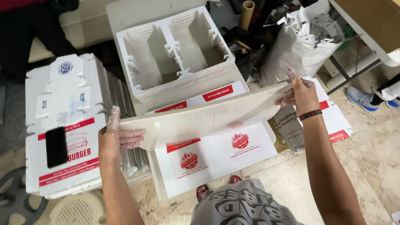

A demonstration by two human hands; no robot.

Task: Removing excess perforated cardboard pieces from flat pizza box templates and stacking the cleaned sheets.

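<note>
I hold a flat white cardboard box blank [210,117] in front of me, its plain inner side up. My left hand [113,137], in a thin clear glove, grips its left edge. My right hand [300,95], with a dark wristband, grips its right edge a little higher. Below it lies a stack of flat printed box blanks [213,157] with red logos. Behind it stands a pile of folded white box trays [178,51] nested in each other.
A second stack of flat printed boxes [65,119] sits at my left with a black phone [56,147] on it. A white sack of cardboard scraps [300,46] leans at the right. A person in dark trousers [24,31] sits at the back left; a foot in a blue shoe [360,98] shows at right.
</note>
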